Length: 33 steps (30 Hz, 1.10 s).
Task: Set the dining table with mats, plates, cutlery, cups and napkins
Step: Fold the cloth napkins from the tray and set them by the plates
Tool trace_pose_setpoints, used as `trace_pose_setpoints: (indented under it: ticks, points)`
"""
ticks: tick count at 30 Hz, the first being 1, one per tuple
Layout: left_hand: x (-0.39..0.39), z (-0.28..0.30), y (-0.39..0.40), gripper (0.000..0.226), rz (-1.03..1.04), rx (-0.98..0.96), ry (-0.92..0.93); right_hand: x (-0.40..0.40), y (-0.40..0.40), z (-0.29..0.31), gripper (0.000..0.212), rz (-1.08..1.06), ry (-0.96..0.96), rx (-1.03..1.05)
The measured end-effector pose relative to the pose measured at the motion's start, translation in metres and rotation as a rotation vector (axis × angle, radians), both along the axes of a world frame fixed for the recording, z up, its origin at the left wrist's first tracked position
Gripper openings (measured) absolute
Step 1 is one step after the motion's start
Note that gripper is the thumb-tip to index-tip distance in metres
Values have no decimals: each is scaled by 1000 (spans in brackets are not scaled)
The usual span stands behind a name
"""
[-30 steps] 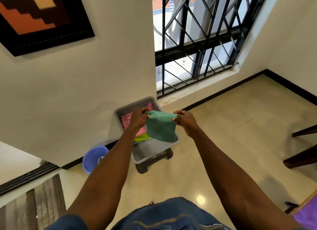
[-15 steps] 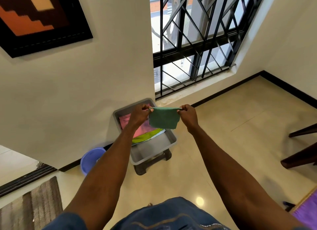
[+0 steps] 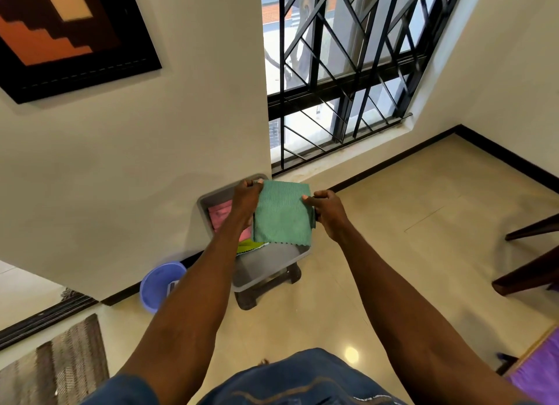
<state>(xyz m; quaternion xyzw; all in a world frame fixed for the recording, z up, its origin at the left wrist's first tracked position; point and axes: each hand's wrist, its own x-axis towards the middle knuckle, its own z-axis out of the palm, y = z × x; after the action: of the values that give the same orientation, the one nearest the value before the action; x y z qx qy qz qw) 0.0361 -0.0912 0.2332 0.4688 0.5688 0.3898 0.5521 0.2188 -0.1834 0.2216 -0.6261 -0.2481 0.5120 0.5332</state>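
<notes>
Green napkin (image 3: 282,214) held above grey tub (image 3: 272,264), left hand (image 3: 246,197) and right hand (image 3: 328,211) fingers pinching its sides

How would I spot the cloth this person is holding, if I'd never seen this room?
Find the barred window; below its left corner a grey plastic bin sits on a dark stool by the wall. Above the bin, the left hand and right hand hold a green cloth. The pink and yellow-green cloths lie in the bin; only this one is lifted.
</notes>
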Motion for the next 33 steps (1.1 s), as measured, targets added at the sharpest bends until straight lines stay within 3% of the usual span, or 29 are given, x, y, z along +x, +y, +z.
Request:
trace_pose_setpoints:
  ticks: [3, 8, 14, 22, 27, 33]
  points:
    - [-2, -6, -4, 19, -7, 15, 8, -2, -3, -6, 26, -54, -27, 11]
    - [-7, -13, -7, 18, -40, 10, 7, -4, -2, -3, 14, -30, -60, 15]
    - [-10, -14, -8, 18, -50, 59, 15, -5, 0, 1, 31, -74, -12, -3]
    - [-8, -3, -14, 13, -53, 149, 1, -8, -1, 3, 17, -94, -51, 49]
    - [-6, -1, -15, 9, -8, 202, -4, -11, 2, 4, 12, -232, -109, 91]
    - [-7, 2, -16, 6, 9, 219, 14, -11, 6, 6, 16, -283, -142, 85]
